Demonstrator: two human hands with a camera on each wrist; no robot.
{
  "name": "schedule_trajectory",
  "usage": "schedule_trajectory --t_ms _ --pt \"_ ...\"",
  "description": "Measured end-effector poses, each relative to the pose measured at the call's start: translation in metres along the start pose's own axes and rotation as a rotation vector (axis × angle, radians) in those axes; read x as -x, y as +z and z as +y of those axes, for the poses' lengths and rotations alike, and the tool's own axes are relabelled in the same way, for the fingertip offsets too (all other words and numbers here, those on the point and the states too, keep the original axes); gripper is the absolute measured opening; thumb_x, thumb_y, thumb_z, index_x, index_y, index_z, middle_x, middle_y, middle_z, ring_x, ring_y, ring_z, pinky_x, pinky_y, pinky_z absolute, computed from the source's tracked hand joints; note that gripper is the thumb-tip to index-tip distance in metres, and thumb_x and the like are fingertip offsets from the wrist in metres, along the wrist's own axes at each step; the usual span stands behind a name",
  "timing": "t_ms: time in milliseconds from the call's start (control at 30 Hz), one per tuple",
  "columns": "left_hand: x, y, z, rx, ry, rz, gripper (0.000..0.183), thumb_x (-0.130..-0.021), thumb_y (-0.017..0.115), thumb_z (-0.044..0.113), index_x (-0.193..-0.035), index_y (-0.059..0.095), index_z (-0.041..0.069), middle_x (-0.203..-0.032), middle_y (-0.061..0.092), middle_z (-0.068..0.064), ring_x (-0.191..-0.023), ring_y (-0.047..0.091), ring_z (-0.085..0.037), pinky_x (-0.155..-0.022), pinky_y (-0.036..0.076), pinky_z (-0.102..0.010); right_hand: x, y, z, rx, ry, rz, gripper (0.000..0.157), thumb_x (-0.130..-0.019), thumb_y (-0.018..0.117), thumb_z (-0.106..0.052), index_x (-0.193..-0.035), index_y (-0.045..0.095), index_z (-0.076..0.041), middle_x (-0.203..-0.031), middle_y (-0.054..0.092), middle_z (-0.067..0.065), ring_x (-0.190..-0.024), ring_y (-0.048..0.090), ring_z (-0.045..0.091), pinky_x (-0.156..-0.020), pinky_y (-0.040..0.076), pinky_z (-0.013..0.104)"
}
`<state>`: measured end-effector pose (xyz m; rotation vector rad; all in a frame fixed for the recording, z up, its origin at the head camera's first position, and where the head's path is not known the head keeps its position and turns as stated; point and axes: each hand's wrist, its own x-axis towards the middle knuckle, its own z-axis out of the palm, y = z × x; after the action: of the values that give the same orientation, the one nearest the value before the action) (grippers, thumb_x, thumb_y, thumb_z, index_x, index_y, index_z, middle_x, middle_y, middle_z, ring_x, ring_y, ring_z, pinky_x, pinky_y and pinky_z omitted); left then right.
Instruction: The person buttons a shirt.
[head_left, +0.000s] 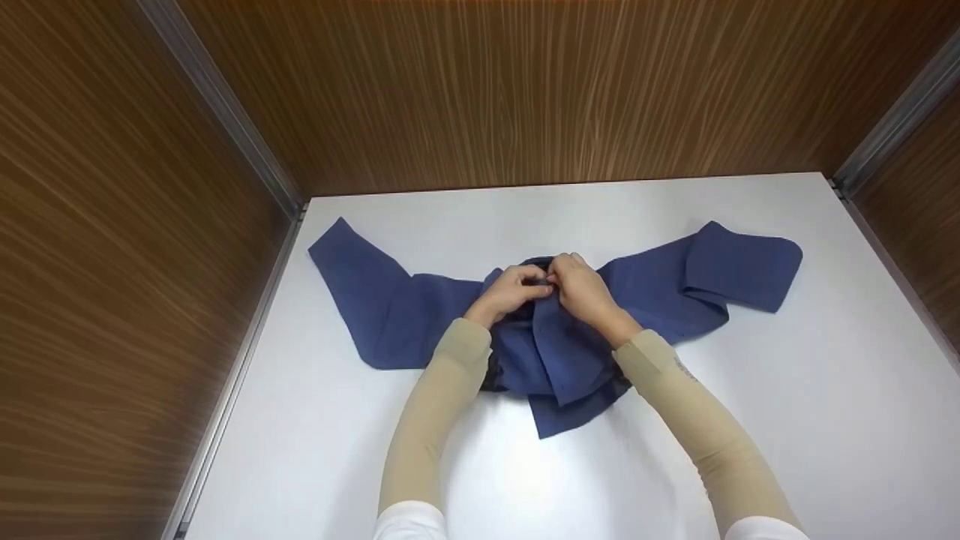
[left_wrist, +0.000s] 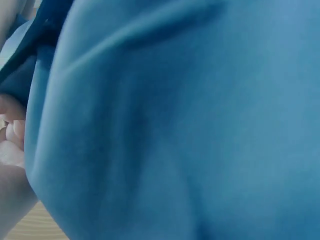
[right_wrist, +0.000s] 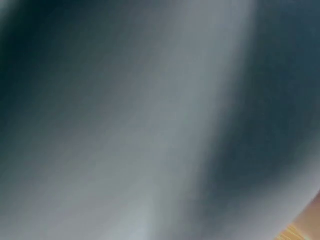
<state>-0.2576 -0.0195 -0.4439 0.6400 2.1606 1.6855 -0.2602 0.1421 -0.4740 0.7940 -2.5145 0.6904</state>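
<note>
A dark blue garment [head_left: 431, 315] lies bunched on the white table, its two long sleeve-like parts spread to the left and right. At its gathered middle, my left hand [head_left: 510, 292] pinches the cloth between thumb and fingers. Right beside it, my right hand [head_left: 585, 291] grips the same fold, and the fingertips of both hands meet there. Below the hands hangs a loose flap [head_left: 566, 356] with a pointed lower corner. Blue cloth [left_wrist: 175, 125] fills most of the left wrist view, with part of a hand at the left edge. Blurred cloth [right_wrist: 150, 125] covers nearly all the right wrist view.
The white table [head_left: 510, 487] is bounded by a wood-grain panel [head_left: 525, 90] at the back and others at the sides. Metal strips [head_left: 232, 112] run along the corners. The right sleeve's folded end [head_left: 746, 266] lies near the table's right side.
</note>
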Motion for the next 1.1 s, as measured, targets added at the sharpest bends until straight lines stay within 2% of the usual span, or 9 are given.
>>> schedule_trajectory --t_ms 67,300,433,600,767,900,1000,1100 --pt "0.001 -0.002 -0.001 -0.011 0.000 0.004 0.017 -0.083 0.059 0.002 -0.094 0.059 -0.010 -0.090 0.055 -0.006 -0.078 0.047 -0.008 -0.071 0.037 -0.019 -0.002 0.001 0.000 -0.015 -0.005 -0.013 0.006 -0.087 0.053 -0.002 -0.082 0.051 0.000 -0.076 0.051 0.012 -0.071 0.048 0.026 -0.063 0.041 0.038" --pt "0.002 0.001 0.001 -0.017 -0.096 0.047 0.016 -0.088 0.052 0.007 -0.090 0.058 -0.008 -0.065 0.047 -0.001 -0.058 0.043 -0.012 -0.055 0.036 -0.022 -0.003 0.000 0.005 -0.159 0.011 -0.050 0.008 -0.087 0.053 -0.005 -0.083 0.055 0.001 -0.080 0.054 0.013 -0.077 0.051 0.027 -0.069 0.041 0.039" --pt "0.000 0.003 0.002 0.005 -0.101 0.092 0.018 -0.090 0.048 0.004 -0.092 0.058 -0.009 -0.069 0.050 -0.002 -0.058 0.043 -0.012 -0.054 0.036 -0.020 -0.002 -0.001 0.006 -0.249 0.013 -0.083 0.009 -0.090 0.049 -0.005 -0.088 0.055 0.001 -0.084 0.054 0.014 -0.078 0.052 0.026 -0.070 0.042 0.038" --pt "0.000 0.001 0.002 -0.011 -0.094 0.106 0.019 -0.090 0.044 0.003 -0.092 0.059 -0.009 -0.079 0.051 -0.002 -0.069 0.045 -0.012 -0.063 0.036 -0.019 0.001 -0.005 0.007 -0.354 0.028 -0.133 0.011 -0.088 0.050 0.000 -0.097 0.055 0.003 -0.093 0.054 0.014 -0.084 0.052 0.025 -0.073 0.042 0.037" --pt "0.002 -0.002 0.003 -0.006 -0.110 0.089 0.021 -0.092 0.041 0.004 -0.092 0.058 -0.009 -0.073 0.048 -0.002 -0.064 0.042 -0.011 -0.061 0.035 -0.020 0.004 -0.003 0.006 -0.363 0.009 -0.140 0.018 -0.085 0.054 0.001 -0.103 0.054 0.002 -0.098 0.053 0.014 -0.088 0.051 0.024 -0.075 0.041 0.037" --pt "0.001 -0.004 -0.001 0.064 -0.137 0.049 0.020 -0.092 0.041 0.004 -0.093 0.057 -0.010 -0.074 0.048 -0.002 -0.062 0.044 -0.010 -0.063 0.041 -0.024 0.005 -0.001 0.008 -0.353 -0.017 -0.109 0.017 -0.084 0.055 0.002 -0.101 0.056 0.001 -0.098 0.054 0.014 -0.089 0.051 0.024 -0.076 0.041 0.037" --pt "-0.005 -0.005 -0.013 0.123 -0.151 0.028 0.018 -0.091 0.046 0.006 -0.090 0.057 -0.009 -0.075 0.050 -0.002 -0.065 0.048 -0.010 -0.065 0.043 -0.026 0.006 -0.001 0.008 -0.353 -0.028 -0.098 0.016 -0.084 0.056 0.001 -0.100 0.056 0.001 -0.097 0.054 0.013 -0.088 0.051 0.024 -0.075 0.041 0.038" --pt "-0.010 -0.005 -0.025 0.120 -0.142 0.035 0.018 -0.091 0.049 0.009 -0.090 0.058 -0.006 -0.073 0.050 -0.001 -0.064 0.046 -0.011 -0.063 0.040 -0.024 0.006 0.000 0.009 -0.361 -0.036 -0.096 0.016 -0.085 0.056 0.000 -0.100 0.057 0.000 -0.096 0.054 0.012 -0.085 0.051 0.023 -0.073 0.041 0.037"
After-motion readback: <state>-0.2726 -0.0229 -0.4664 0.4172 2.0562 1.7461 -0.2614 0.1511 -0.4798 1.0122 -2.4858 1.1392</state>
